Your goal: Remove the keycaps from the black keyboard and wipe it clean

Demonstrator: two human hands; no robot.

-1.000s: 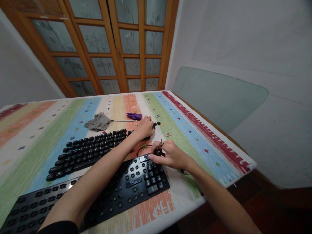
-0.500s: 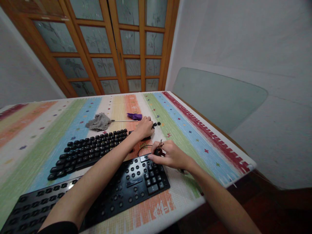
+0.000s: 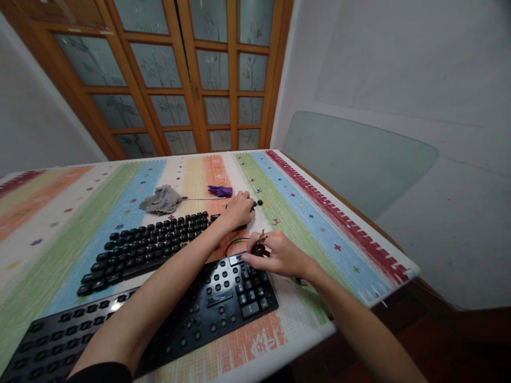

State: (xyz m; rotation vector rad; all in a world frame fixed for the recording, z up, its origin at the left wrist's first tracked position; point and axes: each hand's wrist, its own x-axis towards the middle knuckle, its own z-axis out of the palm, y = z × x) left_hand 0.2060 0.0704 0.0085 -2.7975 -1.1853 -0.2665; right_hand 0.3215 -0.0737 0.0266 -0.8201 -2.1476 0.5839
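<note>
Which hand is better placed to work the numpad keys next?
Probably the right hand: it holds a small tool near the numpad keys. The left hand is farther off, beyond the keyboard.

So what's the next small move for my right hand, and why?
Perhaps bring the small tool in your right hand down onto a mounted cap at the right end of the keyboard: several sit there near that hand, while much of the board shows none and loose keycaps lie in rows beyond it.
</note>
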